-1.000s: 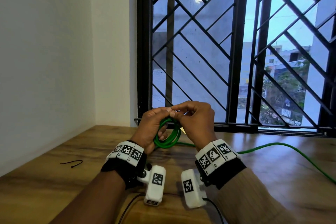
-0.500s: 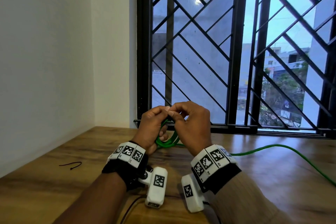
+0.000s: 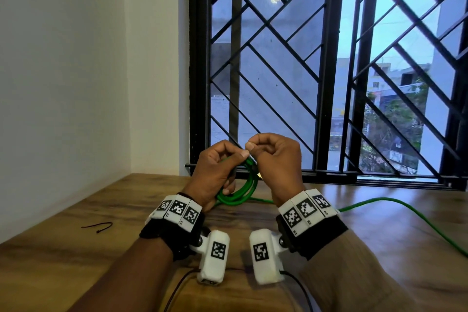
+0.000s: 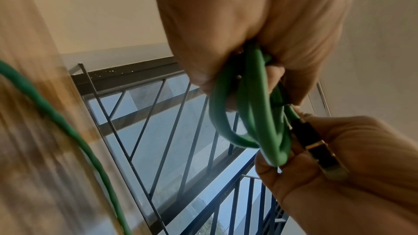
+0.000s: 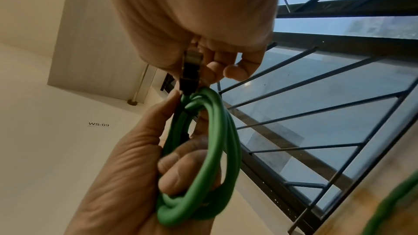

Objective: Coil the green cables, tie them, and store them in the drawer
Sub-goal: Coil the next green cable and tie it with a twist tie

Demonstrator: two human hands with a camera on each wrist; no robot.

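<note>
The left hand grips the green coil above the wooden table while the right hand, now lifted higher, pinches its plug end, so tying is seemingly underway, with the drawer out of view.

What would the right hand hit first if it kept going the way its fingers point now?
The right hand points leftward at the left hand, fingertips almost meeting above the green cable coil. It would likely meet the left hand's thumb and forefinger first, though depth between them is unclear from the head view.
</note>
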